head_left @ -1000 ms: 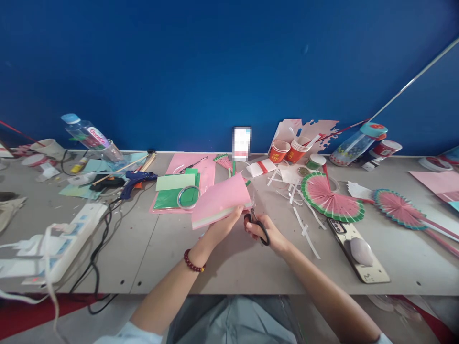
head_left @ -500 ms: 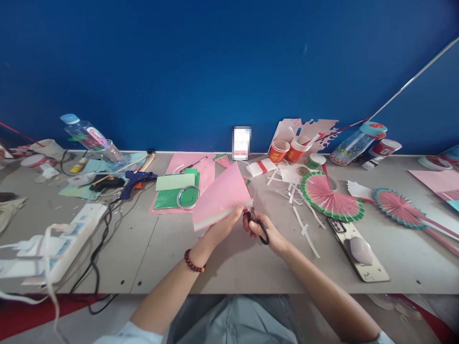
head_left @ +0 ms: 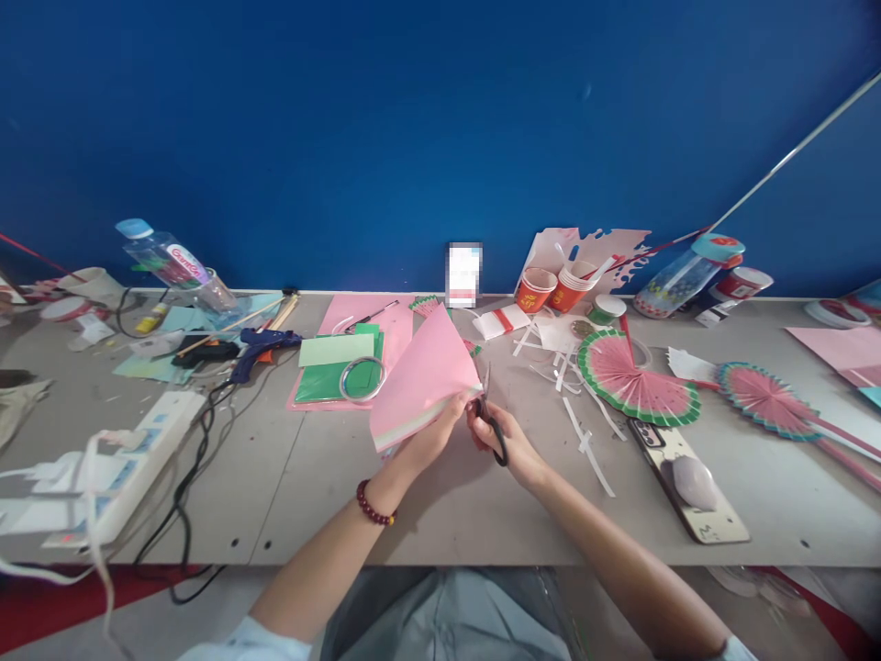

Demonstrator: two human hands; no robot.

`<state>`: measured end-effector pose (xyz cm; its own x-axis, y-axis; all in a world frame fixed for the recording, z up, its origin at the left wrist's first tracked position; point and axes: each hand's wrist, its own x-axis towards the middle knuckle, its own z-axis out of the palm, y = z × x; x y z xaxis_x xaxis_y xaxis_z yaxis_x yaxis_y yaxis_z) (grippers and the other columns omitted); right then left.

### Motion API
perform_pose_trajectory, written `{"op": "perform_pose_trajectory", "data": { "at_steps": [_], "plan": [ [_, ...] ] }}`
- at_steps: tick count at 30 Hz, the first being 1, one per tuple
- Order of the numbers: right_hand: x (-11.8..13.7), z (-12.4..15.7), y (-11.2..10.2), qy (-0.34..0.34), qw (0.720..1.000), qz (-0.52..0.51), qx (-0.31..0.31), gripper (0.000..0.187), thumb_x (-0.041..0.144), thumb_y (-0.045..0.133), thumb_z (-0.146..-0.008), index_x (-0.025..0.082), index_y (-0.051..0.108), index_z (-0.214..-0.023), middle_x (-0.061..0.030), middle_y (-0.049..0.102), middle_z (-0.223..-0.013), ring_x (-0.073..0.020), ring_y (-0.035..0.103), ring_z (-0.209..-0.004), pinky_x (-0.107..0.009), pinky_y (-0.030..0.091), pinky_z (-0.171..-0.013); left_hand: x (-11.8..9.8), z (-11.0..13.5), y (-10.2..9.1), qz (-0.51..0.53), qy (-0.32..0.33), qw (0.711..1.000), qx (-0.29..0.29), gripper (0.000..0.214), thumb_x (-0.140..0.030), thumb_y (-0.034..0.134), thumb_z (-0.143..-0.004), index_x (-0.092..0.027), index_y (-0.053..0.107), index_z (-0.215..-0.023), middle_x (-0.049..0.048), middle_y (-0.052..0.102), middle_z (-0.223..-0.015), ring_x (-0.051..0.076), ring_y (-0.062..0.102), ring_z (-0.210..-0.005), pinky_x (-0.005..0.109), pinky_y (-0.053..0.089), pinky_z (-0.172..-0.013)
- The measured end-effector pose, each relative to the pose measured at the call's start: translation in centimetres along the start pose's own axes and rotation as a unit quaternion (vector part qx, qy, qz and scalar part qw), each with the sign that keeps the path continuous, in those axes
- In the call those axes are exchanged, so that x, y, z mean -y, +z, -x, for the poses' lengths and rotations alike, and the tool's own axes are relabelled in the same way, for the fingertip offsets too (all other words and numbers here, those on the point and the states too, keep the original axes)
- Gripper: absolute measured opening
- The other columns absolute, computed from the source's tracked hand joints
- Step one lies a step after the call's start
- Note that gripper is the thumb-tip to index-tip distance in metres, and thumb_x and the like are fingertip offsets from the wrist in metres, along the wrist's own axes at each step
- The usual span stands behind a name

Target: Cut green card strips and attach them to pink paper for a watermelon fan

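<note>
My left hand (head_left: 430, 439) pinches the near right corner of a folded pink paper sheet (head_left: 421, 381) and holds it tilted above the grey table (head_left: 330, 487). My right hand (head_left: 506, 439) grips black-handled scissors (head_left: 490, 424), whose blades point up along the paper's right edge. A red bead bracelet (head_left: 373, 505) circles my left wrist. Both hands meet just in front of me, over the table's middle.
Left of the paper lie green sheets with a tape ring (head_left: 361, 376), a blue glue gun (head_left: 260, 347), cables and a power strip (head_left: 130, 459). To the right are white paper strips (head_left: 585, 441), a watermelon paper fan (head_left: 630, 381), a phone (head_left: 688, 482), red cups (head_left: 554, 289) and a second fan (head_left: 767, 399).
The pink paper has swung upward into a steeper tilt, and the scissors have shifted slightly up and left along its right edge.
</note>
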<state>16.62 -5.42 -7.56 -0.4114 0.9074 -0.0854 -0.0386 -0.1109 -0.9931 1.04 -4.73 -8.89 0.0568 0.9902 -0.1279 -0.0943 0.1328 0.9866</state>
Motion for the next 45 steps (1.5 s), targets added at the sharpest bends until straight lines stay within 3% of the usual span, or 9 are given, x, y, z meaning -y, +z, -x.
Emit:
{"op": "perform_pose_trajectory", "data": {
  "at_steps": [11, 16, 20, 26, 35, 38, 40, 43, 45],
  "plan": [
    [0.0, -0.7, -2.1, 0.037, 0.977, 0.083, -0.195, 0.047, 0.067, 0.052, -0.076, 0.020, 0.050, -0.071, 0.0025, 0.047, -0.059, -0.0119, 0.043, -0.053, -0.023, 0.031, -0.048, -1.8, -0.3, -0.2, -0.058, 0.122, 0.991, -0.007, 0.041, -0.053, 0.047, -0.089, -0.019, 0.068, -0.079, 0.0042, 0.070, -0.081, 0.018, 0.064, -0.080, 0.032, 0.049, -0.086],
    [0.3, -1.2, -4.4, 0.065, 0.893, 0.363, -0.260, 0.046, 0.060, 0.064, -0.068, 0.021, 0.049, -0.051, 0.0011, 0.045, -0.047, -0.0122, 0.035, -0.048, -0.025, 0.026, -0.045, -1.6, -0.7, -0.2, -0.023, 0.118, 0.993, 0.014, 0.038, -0.050, 0.053, -0.087, -0.018, 0.068, -0.072, 0.0043, 0.068, -0.076, 0.018, 0.062, -0.076, 0.032, 0.047, -0.084],
    [-0.1, -1.5, -6.0, 0.060, 0.852, 0.449, -0.263, 0.039, 0.049, 0.066, -0.068, 0.021, 0.048, -0.048, 0.0009, 0.044, -0.043, -0.0116, 0.034, -0.043, -0.026, 0.027, -0.043, -1.4, -0.8, -0.1, 0.031, 0.092, 0.995, 0.017, 0.035, -0.050, 0.059, -0.082, -0.017, 0.068, -0.070, 0.0050, 0.066, -0.073, 0.019, 0.061, -0.076, 0.032, 0.047, -0.077],
    [-0.8, -2.0, -7.6, 0.093, 0.910, 0.290, -0.281, 0.030, 0.043, 0.067, -0.068, 0.018, 0.066, -0.084, -0.0037, 0.067, -0.069, -0.0113, 0.048, -0.041, -0.025, 0.036, -0.041, -2.6, -1.2, 0.3, 0.269, 0.016, 0.961, 0.061, 0.026, -0.039, 0.074, -0.071, -0.014, 0.068, -0.075, 0.0028, 0.062, -0.071, 0.012, 0.056, -0.064, 0.025, 0.046, -0.057],
    [-1.1, -1.8, -7.2, 0.049, 0.802, 0.527, -0.276, 0.020, 0.037, 0.059, -0.079, 0.019, 0.068, -0.080, -0.0076, 0.068, -0.085, -0.0220, 0.060, -0.075, -0.030, 0.039, -0.062, -3.4, -1.1, 0.3, 0.344, -0.028, 0.935, 0.082, 0.025, -0.035, 0.077, -0.066, -0.013, 0.065, -0.070, 0.0002, 0.056, -0.067, 0.010, 0.052, -0.063, 0.023, 0.045, -0.057],
    [-0.6, -1.7, -6.5, -0.020, 0.825, 0.494, -0.272, 0.022, 0.035, 0.054, -0.083, 0.018, 0.068, -0.079, -0.0099, 0.066, -0.086, -0.0223, 0.059, -0.078, -0.033, 0.041, -0.068, -2.9, -1.1, 0.4, 0.296, -0.006, 0.952, 0.079, 0.024, -0.036, 0.075, -0.068, -0.014, 0.066, -0.070, 0.0018, 0.059, -0.068, 0.011, 0.053, -0.062, 0.026, 0.045, -0.059],
    [-0.2, -1.5, -5.8, -0.070, 0.879, 0.398, -0.253, 0.023, 0.036, 0.053, -0.084, 0.018, 0.068, -0.083, -0.0089, 0.066, -0.084, -0.0201, 0.058, -0.075, -0.033, 0.043, -0.068, -2.5, -1.1, 0.4, 0.251, 0.008, 0.965, 0.072, 0.023, -0.037, 0.073, -0.070, -0.014, 0.068, -0.073, 0.0028, 0.062, -0.071, 0.013, 0.054, -0.063, 0.028, 0.046, -0.063],
    [0.4, -1.1, -4.3, -0.056, 0.975, 0.163, -0.138, 0.029, 0.044, 0.057, -0.083, 0.017, 0.067, -0.088, -0.0051, 0.063, -0.073, -0.0154, 0.054, -0.060, -0.030, 0.044, -0.057, -1.8, -1.0, 0.3, 0.159, 0.026, 0.985, 0.062, 0.023, -0.039, 0.069, -0.075, -0.016, 0.069, -0.072, 0.0033, 0.064, -0.073, 0.016, 0.057, -0.072, 0.030, 0.046, -0.073],
    [0.5, -0.8, -3.5, -0.030, 0.997, 0.032, -0.065, 0.033, 0.048, 0.060, -0.081, 0.017, 0.066, -0.088, -0.0032, 0.061, -0.068, -0.0140, 0.052, -0.056, -0.028, 0.043, -0.053, -1.6, -0.9, 0.1, 0.081, 0.027, 0.995, 0.051, 0.026, -0.042, 0.066, -0.077, -0.018, 0.069, -0.068, 0.0037, 0.064, -0.074, 0.018, 0.058, -0.079, 0.031, 0.045, -0.080]
  ]
}}
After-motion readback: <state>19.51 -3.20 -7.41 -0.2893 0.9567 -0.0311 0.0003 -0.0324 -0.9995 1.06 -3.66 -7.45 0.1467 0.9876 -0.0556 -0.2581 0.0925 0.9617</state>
